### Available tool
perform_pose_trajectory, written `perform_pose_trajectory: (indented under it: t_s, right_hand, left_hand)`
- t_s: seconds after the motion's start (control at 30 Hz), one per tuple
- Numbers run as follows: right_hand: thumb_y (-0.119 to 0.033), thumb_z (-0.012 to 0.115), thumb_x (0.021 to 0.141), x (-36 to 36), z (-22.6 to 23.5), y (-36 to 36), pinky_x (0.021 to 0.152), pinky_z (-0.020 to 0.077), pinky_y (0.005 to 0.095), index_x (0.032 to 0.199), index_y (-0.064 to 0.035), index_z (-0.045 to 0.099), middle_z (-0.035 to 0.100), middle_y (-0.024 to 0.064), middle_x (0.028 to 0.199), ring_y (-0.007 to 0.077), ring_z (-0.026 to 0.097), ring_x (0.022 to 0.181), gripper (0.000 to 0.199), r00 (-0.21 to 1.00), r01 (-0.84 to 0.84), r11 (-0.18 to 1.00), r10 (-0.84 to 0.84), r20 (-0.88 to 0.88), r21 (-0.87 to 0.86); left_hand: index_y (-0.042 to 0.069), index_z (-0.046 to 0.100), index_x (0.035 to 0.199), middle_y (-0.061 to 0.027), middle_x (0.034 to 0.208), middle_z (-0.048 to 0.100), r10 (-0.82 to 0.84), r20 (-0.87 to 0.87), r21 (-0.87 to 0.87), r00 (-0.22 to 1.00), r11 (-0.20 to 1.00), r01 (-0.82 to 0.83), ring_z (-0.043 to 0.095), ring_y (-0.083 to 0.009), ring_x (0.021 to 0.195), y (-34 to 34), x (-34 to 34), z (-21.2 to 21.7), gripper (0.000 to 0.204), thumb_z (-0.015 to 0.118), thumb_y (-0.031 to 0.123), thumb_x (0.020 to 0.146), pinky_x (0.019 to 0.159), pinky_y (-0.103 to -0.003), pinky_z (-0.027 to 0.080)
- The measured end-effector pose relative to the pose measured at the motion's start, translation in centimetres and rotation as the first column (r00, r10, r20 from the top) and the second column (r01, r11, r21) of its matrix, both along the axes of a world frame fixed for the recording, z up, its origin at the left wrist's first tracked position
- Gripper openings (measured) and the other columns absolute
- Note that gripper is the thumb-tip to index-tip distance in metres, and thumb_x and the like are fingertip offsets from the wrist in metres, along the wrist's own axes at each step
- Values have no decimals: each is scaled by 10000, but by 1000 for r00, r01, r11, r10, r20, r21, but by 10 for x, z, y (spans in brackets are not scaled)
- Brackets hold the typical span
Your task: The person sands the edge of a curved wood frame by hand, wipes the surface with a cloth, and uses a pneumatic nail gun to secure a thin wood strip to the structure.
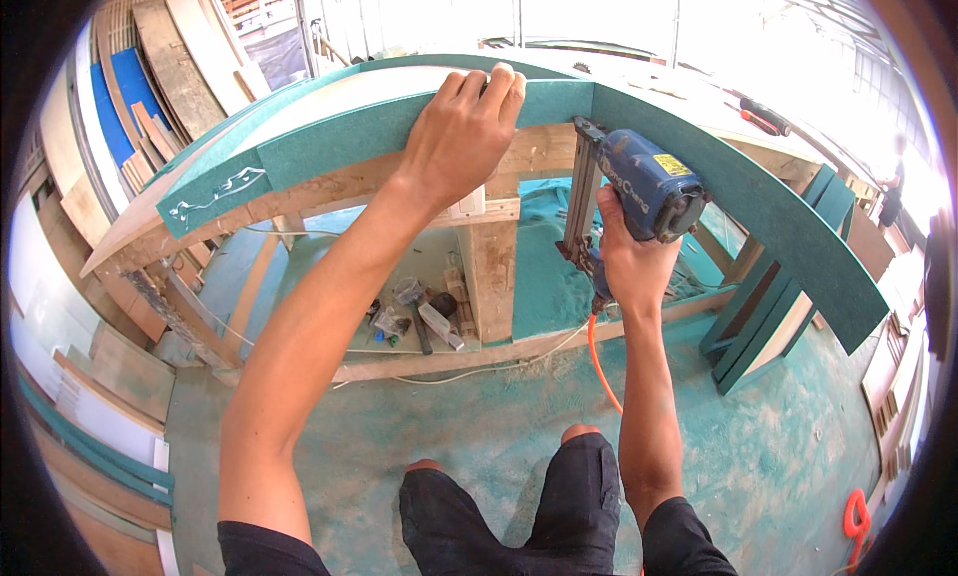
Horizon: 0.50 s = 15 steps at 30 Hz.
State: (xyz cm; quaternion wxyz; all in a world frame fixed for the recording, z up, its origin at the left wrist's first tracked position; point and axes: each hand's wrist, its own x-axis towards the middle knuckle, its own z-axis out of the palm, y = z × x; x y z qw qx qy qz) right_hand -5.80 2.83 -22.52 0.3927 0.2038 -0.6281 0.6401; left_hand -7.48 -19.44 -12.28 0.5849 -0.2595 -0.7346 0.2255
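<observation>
My left hand is closed over the top edge of a long green board standing on edge on a wooden bench. My right hand grips a blue nail gun by its handle. The gun's nose is up close to the green board, beside the corner where a second green board runs off to the right; I cannot tell whether it touches. An orange air hose hangs from the base of the gun's handle. White scribbled marks show on the near board's left end.
Under the bench's timber leg and lower rail, a hammer lies among small bags and loose items. Green boards lean at the right. Planks and panels stack at the left. An orange hose coil lies on the dusty floor.
</observation>
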Motion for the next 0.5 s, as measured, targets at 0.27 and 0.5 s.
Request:
perform_pose_trajectory:
  t_s: [0.27,0.5]
  right_hand:
    - [-207,782,921,5,2,-1,464,412,226,974,-30,664,614,-20,717,55,532,537,220,999,-40,999,40,21,-24]
    - [-186,778,924,6,-1,-2,483,407,221,995,-30,671,614,-30,733,46,527,563,202,995,-104,993,104,8,-51]
  left_hand:
    - [-83,561,1266,-179,1181,601,0,-3,-28,1000,1000,0,615,-291,1023,-4,0,2,600,802,149,769,912,-400,487]
    - [-83,556,1265,-198,1191,604,22,-11,2,1000,1000,-22,616,-314,1030,0,-1,-1,606,805,165,772,916,-404,487]
